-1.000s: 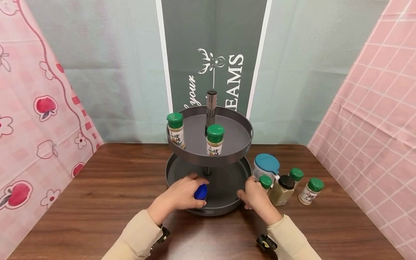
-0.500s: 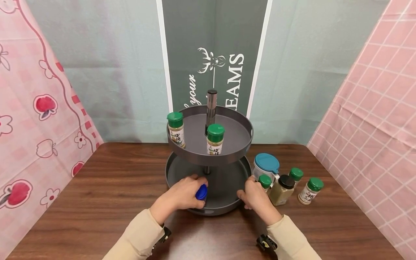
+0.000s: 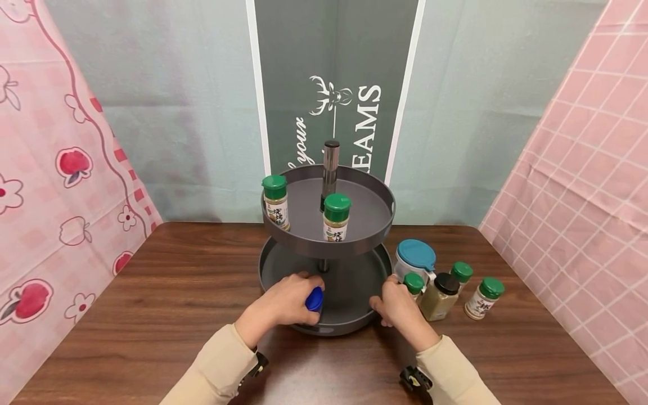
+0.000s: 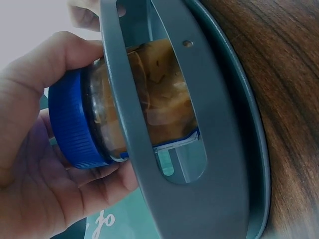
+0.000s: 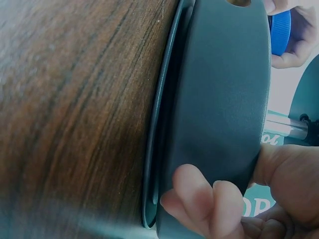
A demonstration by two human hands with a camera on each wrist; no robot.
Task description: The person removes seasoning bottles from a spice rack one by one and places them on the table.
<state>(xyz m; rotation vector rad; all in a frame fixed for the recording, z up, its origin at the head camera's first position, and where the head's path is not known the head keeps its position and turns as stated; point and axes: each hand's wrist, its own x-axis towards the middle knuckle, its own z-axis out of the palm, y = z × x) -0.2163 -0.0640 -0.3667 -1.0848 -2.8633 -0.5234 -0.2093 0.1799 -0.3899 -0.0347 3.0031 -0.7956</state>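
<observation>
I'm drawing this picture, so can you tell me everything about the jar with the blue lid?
The jar looks clear, with brown stuff inside, a ridged blue lid and a blue and white label. It's roughly upright, inside the front of the grey lower tray. The left hand grips it near the lid. Glass or plastic, I can't tell.

We see tabletop (image 3: 192,275) in dark wood grain, lightly glossy; two-tier stand (image 3: 354,248) smooth, matt, plastic or coated metal, we cannot tell which; post (image 3: 331,169) in polished metal; blue lid (image 4: 75,119) in ribbed plastic; jar (image 4: 162,79) clear, shiny, glass or plastic; green caps (image 3: 337,208) in glossy plastic; grey-green backdrop (image 3: 177,112) in creased, matt cloth; sleeves (image 3: 217,357) in matt fabric.
</observation>
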